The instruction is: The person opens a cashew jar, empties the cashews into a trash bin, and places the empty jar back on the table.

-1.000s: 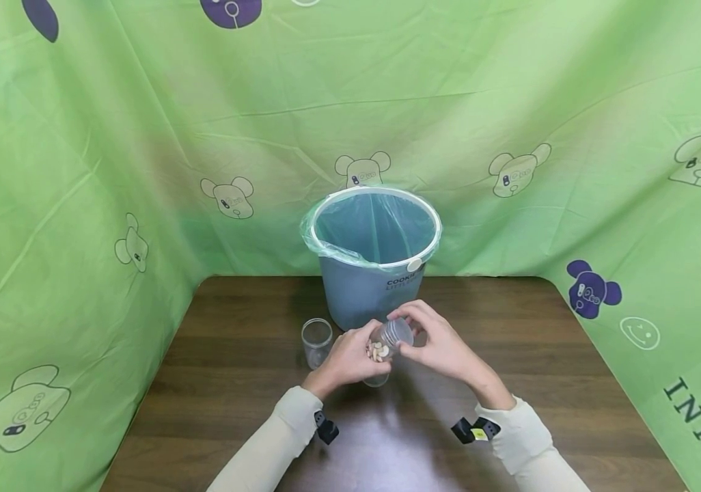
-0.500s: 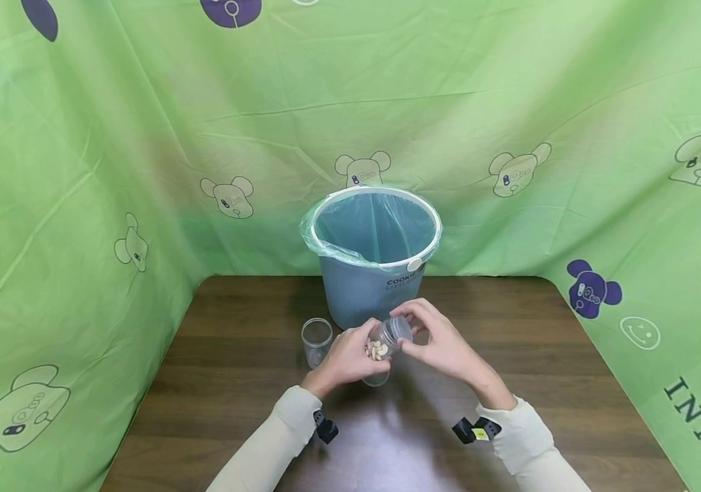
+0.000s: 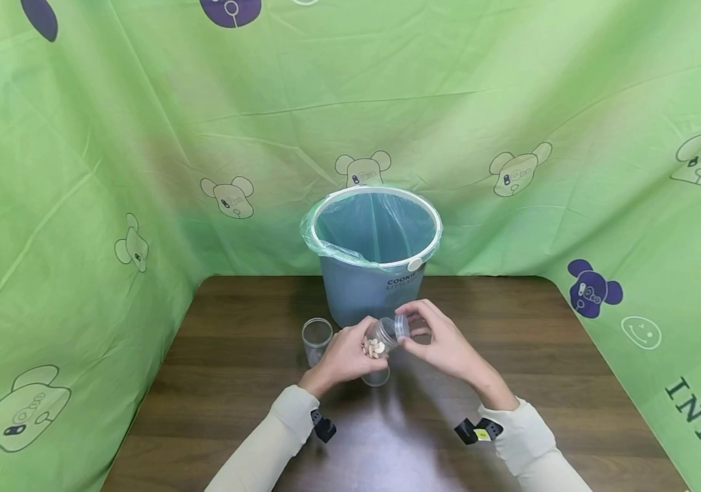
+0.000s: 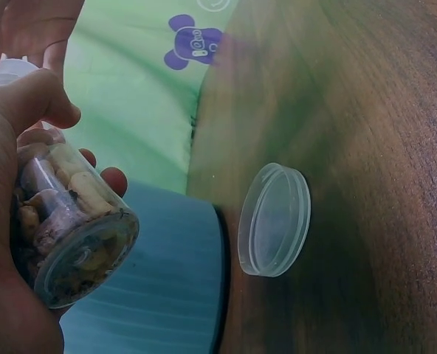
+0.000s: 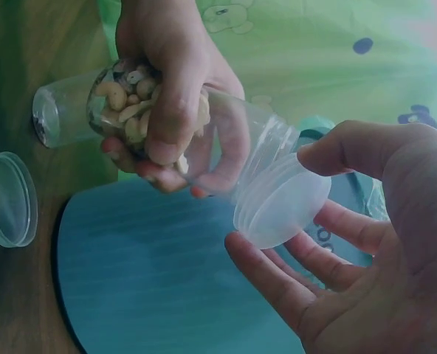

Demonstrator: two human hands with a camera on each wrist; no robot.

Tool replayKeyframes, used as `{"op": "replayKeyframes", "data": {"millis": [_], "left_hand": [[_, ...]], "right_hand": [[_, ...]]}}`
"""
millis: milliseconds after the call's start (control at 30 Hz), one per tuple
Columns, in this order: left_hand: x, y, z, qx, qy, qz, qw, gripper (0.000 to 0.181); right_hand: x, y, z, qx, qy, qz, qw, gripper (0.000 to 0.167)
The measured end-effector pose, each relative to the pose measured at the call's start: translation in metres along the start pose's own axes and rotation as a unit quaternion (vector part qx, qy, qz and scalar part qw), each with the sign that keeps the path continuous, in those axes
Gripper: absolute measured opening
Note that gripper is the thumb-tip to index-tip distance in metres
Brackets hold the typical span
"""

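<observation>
My left hand (image 3: 343, 355) grips a clear plastic jar (image 4: 78, 221) partly filled with mixed nuts (image 5: 126, 103). The jar is tilted, its mouth toward my right hand (image 3: 445, 347). Between thumb and fingers of that hand is a translucent screw lid (image 5: 285, 203), held at the jar's mouth, with the jar's threads showing beside it. Another clear jar (image 3: 316, 335) stands upright on the table left of my left hand. A second clear lid (image 4: 275, 221) lies on the tabletop beneath the hands, partly hidden in the head view.
A blue bin (image 3: 369, 294) with a white rim and a green plastic liner (image 3: 320, 239) stands just behind the hands. The wooden table (image 3: 234, 410) is enclosed by green printed cloth (image 3: 264, 102) at the back and sides.
The lid in my right hand has tilted and shifted slightly right, off the jar's mouth. My left hand and the jar have moved slightly left.
</observation>
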State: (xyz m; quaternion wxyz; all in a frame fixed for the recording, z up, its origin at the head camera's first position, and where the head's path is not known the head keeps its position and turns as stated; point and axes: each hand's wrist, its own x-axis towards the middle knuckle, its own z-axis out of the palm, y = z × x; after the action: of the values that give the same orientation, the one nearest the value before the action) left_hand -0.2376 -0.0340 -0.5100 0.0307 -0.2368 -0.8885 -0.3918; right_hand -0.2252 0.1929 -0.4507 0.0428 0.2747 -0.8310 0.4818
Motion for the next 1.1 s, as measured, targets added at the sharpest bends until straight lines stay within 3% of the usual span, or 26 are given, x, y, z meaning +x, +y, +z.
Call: {"op": "replayKeyframes", "data": {"millis": [567,900,1100], "left_hand": [[-0.001,-0.001,-0.005,-0.003,0.009,0.002,0.9999,0.051],[-0.001,0.0,-0.007,-0.001,0.02,0.004,0.9998,0.051],[-0.001,0.001,-0.009,0.0,0.028,0.007,0.9996,0.051]], "right_hand": [[-0.004,0.004,0.001,0.035,0.012,0.029,0.9989,0.053],[-0.007,0.01,0.002,-0.012,0.028,0.022,0.9993,0.053],[-0.007,0.013,0.0,-0.007,0.021,0.045,0.9987,0.052]]}}
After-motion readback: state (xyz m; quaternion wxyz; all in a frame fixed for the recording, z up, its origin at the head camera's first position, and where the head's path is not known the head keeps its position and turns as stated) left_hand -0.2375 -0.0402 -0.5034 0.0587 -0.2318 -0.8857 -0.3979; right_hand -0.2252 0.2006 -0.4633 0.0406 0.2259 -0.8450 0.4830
